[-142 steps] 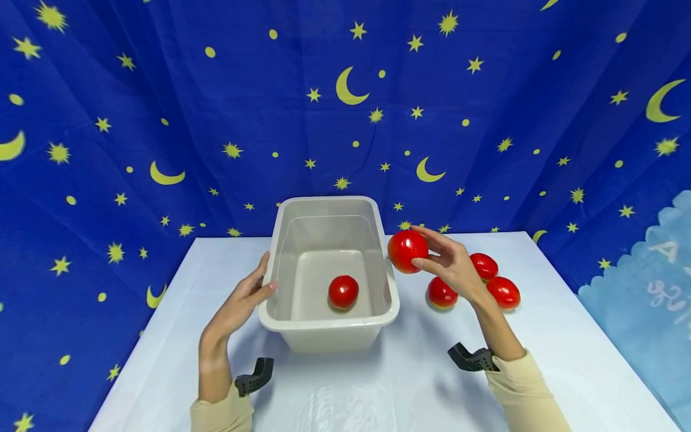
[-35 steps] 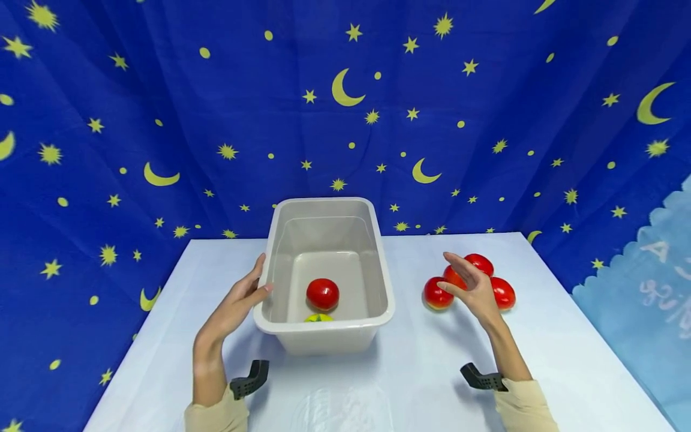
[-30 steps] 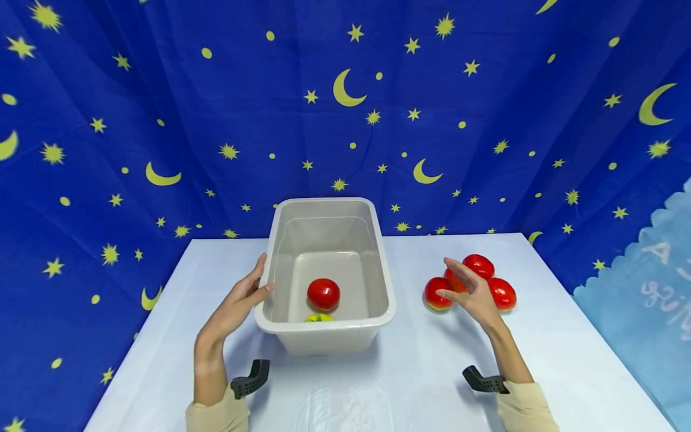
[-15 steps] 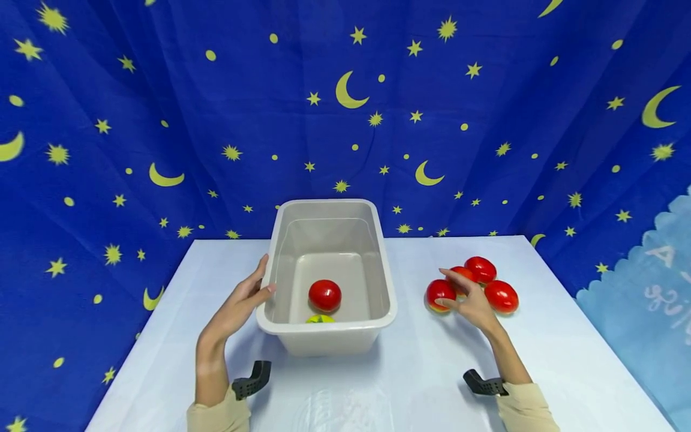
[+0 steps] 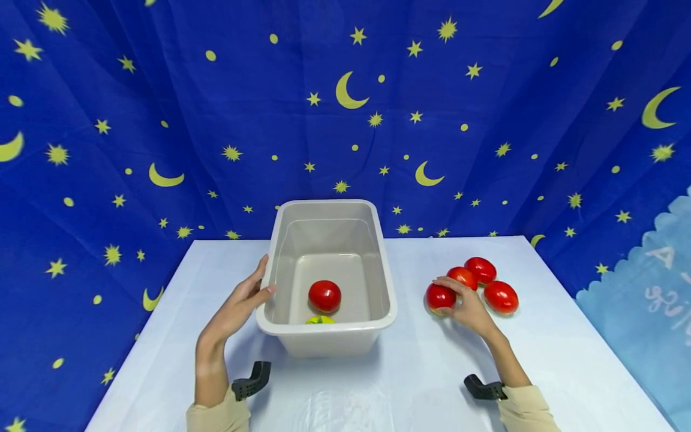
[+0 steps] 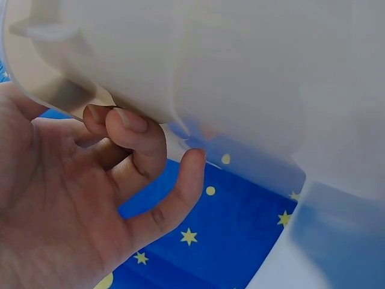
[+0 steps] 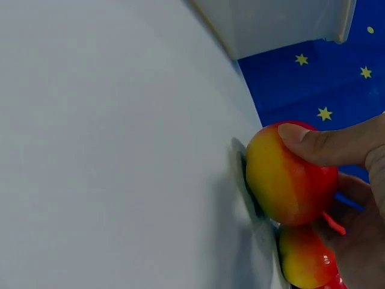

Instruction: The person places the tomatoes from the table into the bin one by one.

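Readable text is on the light-blue cloth at the right edge of the head view. Upper line: white capital letter "A", tilted; a further white character beside it is cut by the frame edge and cannot be identified. Lower line: white cursive lettering, also cut by the frame edge; its wording cannot be read reliably.

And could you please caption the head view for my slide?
Left hand holding a grey bin, right hand gripping a red fruit beside three others.
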Action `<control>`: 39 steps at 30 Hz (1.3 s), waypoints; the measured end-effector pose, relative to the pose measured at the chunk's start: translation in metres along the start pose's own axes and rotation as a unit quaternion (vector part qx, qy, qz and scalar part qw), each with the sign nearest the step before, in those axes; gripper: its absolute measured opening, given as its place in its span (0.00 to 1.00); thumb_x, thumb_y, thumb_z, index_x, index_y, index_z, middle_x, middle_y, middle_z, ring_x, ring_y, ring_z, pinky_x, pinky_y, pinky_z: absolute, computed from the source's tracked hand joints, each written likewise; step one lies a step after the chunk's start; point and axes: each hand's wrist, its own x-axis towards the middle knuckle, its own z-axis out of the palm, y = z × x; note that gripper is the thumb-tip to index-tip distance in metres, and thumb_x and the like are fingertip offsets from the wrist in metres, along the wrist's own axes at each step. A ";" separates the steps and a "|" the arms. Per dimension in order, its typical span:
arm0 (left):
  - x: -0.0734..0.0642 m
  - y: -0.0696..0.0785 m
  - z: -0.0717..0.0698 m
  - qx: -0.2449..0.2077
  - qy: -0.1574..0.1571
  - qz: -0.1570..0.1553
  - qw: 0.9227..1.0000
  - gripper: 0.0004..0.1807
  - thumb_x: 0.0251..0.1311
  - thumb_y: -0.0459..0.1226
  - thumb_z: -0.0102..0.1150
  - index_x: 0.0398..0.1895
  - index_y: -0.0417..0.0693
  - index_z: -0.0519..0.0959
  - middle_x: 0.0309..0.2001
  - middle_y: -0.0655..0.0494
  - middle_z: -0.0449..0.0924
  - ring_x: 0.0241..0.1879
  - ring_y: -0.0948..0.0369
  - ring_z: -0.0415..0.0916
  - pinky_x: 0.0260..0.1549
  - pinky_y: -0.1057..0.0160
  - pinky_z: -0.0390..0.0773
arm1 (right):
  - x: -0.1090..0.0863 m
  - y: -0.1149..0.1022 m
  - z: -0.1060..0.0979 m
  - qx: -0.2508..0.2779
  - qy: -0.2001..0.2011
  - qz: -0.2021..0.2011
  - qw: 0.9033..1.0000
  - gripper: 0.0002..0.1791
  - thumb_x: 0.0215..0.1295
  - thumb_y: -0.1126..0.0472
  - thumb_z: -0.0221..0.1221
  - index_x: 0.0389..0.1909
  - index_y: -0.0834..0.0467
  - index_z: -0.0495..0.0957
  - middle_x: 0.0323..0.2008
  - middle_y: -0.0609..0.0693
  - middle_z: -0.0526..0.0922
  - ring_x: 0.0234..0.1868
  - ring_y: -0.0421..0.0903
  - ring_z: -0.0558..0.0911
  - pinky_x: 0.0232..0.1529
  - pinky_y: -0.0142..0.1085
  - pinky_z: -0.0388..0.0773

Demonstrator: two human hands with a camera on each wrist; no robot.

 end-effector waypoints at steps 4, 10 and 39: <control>0.000 0.000 0.000 0.000 -0.001 0.000 1.000 0.38 0.75 0.36 0.44 0.78 0.41 0.37 0.78 0.42 0.30 0.75 0.37 0.39 0.65 0.34 0.51 | -0.002 0.002 0.000 0.012 -0.015 0.003 1.000 0.33 0.49 0.75 0.69 0.60 0.65 0.75 0.63 0.67 0.73 0.64 0.68 0.69 0.59 0.63 0.69; 0.000 0.001 0.000 -0.003 -0.003 -0.003 1.000 0.38 0.75 0.37 0.45 0.78 0.42 0.37 0.79 0.43 0.30 0.75 0.38 0.40 0.66 0.35 0.52 | -0.003 0.001 -0.001 0.012 -0.010 0.010 1.000 0.32 0.50 0.74 0.69 0.60 0.65 0.75 0.63 0.66 0.73 0.63 0.68 0.70 0.57 0.61 0.72; 0.001 0.001 0.000 -0.002 -0.001 -0.002 1.000 0.38 0.75 0.38 0.45 0.78 0.43 0.37 0.79 0.44 0.31 0.75 0.38 0.37 0.66 0.32 0.49 | 0.017 -0.025 -0.013 0.049 0.036 0.029 0.998 0.33 0.57 0.62 0.69 0.65 0.59 0.72 0.65 0.60 0.72 0.64 0.62 0.72 0.56 0.53 0.76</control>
